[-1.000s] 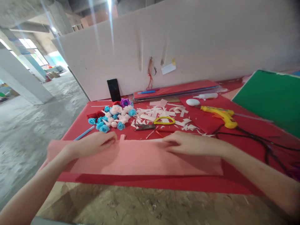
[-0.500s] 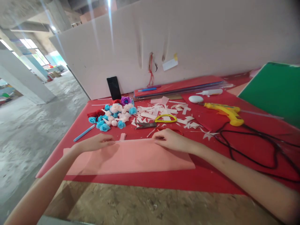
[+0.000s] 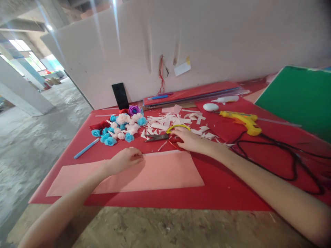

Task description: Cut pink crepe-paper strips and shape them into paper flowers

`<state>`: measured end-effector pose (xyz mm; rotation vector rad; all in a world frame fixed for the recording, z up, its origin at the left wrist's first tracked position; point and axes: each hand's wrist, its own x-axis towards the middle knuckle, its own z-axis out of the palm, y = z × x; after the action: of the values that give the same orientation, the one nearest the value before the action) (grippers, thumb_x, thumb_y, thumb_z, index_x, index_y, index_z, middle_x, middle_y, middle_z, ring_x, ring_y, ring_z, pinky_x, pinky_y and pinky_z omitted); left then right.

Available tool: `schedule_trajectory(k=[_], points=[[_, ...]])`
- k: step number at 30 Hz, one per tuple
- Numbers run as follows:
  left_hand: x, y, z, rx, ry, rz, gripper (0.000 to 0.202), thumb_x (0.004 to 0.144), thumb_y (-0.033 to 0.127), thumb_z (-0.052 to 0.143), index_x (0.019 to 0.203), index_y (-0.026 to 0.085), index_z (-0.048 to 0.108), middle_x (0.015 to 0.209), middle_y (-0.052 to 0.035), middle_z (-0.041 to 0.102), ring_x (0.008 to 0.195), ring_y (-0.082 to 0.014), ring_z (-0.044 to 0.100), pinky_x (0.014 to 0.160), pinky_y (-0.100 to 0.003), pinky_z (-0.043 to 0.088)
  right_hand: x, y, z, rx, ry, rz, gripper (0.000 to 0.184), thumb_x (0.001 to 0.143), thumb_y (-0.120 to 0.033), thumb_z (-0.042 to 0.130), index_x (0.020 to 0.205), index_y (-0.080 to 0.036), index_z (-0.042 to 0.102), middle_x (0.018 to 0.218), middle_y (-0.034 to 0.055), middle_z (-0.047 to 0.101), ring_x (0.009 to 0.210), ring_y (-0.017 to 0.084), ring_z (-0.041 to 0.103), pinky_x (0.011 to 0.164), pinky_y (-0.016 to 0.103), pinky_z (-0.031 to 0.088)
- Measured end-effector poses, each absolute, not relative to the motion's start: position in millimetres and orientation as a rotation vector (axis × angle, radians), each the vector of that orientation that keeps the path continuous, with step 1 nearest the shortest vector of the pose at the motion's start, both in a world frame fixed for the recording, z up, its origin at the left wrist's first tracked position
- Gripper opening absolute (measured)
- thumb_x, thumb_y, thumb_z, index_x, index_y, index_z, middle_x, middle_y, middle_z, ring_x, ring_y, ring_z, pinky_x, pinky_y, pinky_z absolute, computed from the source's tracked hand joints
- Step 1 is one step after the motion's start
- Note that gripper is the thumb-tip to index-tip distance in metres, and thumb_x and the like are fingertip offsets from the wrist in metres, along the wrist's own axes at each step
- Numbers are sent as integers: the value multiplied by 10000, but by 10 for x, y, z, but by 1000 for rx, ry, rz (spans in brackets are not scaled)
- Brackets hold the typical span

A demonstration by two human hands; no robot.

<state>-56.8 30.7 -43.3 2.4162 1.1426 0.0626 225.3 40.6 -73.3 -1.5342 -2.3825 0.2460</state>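
A long sheet of pink paper point(image 3: 165, 172) lies flat near the table's front edge, a narrow pale strip showing along its far edge. My left hand point(image 3: 126, 161) rests on that far edge, fingers curled together and pressed down on the paper. Beyond the sheet lies a pair of scissors point(image 3: 156, 137) with dark blades and one yellow and one red handle, blades to the left. My right hand point(image 3: 190, 139) is over the handles, its fingers closed around them; part of the handles is hidden beneath it.
Pale paper scraps point(image 3: 168, 120) lie behind the scissors. Blue, pink, red and purple paper flowers point(image 3: 124, 125) are heaped left, near a blue pen point(image 3: 86, 148) and a leaning phone point(image 3: 120, 95). A yellow glue gun point(image 3: 241, 120) with black cord point(image 3: 274, 172) lies right, before a green board point(image 3: 294, 100).
My right hand has left the paper's far edge and moved onto the scissors' handles. My left hand has shifted right along the paper edge. The view has shifted slightly.
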Motion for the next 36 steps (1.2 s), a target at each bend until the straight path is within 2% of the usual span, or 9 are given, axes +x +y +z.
schedule_trajectory(k=[4, 7, 9, 16, 20, 24, 28, 33, 36], points=[[-440, 248, -516, 2477, 1117, 98, 200, 826, 258, 430, 896, 164, 593, 938, -57, 644, 861, -181, 594, 771, -300, 461, 2195, 378, -714, -1571, -2437, 149, 290, 810, -183, 513, 1097, -142, 500, 1134, 86, 499, 1068, 217, 463, 879, 428, 409], [-426, 190, -526, 2516, 1106, 130, 221, 852, 264, 402, 897, 159, 591, 938, -68, 635, 851, -186, 590, 759, -315, 463, 2160, 397, -664, -1583, -2506, 121, 448, 695, -6, 468, 1118, -150, 495, 1059, 99, 532, 1046, 224, 473, 876, 386, 405], [-463, 174, -527, 2545, 1074, 147, 226, 864, 268, 396, 906, 155, 588, 937, -70, 630, 856, -177, 586, 770, -309, 461, 2152, 436, -644, -1591, -2549, 108, 544, 618, 30, 452, 1125, -160, 501, 993, 107, 549, 994, 236, 495, 831, 364, 421], [-705, 268, -551, 2631, 974, 158, 215, 879, 245, 394, 945, 158, 579, 931, -61, 620, 895, -166, 561, 807, -317, 460, 2139, 521, -647, -1603, -2594, 36, 379, 646, -86, 533, 1022, -136, 542, 915, 80, 515, 848, 202, 495, 663, 329, 439], [-718, 252, -559, 2652, 967, 183, 201, 873, 212, 394, 937, 169, 579, 965, -64, 608, 913, -171, 550, 817, -336, 459, 2108, 474, -643, -1588, -2504, -16, 434, 638, -50, 498, 1063, -136, 528, 933, 89, 492, 811, 194, 504, 638, 305, 426], [-648, 197, -565, 2653, 942, 214, 235, 855, 129, 380, 966, 191, 578, 1046, -56, 599, 988, -173, 522, 896, -362, 419, 2130, 428, -609, -1578, -2340, -31, 421, 684, -118, 489, 1104, -115, 511, 971, 129, 517, 837, 216, 534, 690, 312, 440], [-562, 186, -557, 2622, 941, 208, 242, 812, 95, 411, 953, 180, 588, 1045, -61, 621, 974, -179, 544, 880, -355, 431, 2306, 350, -524, -1548, -2189, -46, 325, 775, -247, 434, 1064, -131, 523, 930, 113, 575, 881, 228, 553, 750, 338, 454], [-337, 191, -506, 2546, 925, 184, 153, 781, 167, 497, 881, 164, 612, 1026, -70, 638, 975, -203, 569, 866, -339, 444, 2588, 35, -441, -1457, -2221, -51, 306, 798, -231, 385, 1040, -153, 555, 923, 100, 626, 824, 211, 610, 694, 325, 502], [-151, 212, -509, 2478, 905, 208, 169, 781, 225, 522, 897, 144, 614, 997, -84, 648, 936, -198, 588, 847, -315, 448, 2687, -228, -459, -1412, -2308, -80, 400, 789, -169, 326, 1135, -111, 518, 1036, 132, 616, 962, 228, 593, 780, 346, 504]])
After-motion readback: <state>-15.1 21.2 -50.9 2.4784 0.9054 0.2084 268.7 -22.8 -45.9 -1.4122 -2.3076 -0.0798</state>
